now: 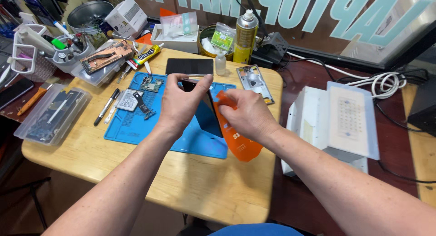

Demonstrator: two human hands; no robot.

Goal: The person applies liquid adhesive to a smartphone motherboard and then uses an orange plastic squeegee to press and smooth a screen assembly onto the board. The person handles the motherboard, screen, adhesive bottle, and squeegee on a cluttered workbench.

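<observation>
Both forearms reach over the near edge of the wooden worktop (pixel 200 190). Left hand (pixel 181 104) grips the dark phone screen (pixel 206 113) upright above the blue repair mat (pixel 136 127). Right hand (pixel 247 115) pinches an orange plastic pouch (pixel 243 145), touching the screen.
</observation>
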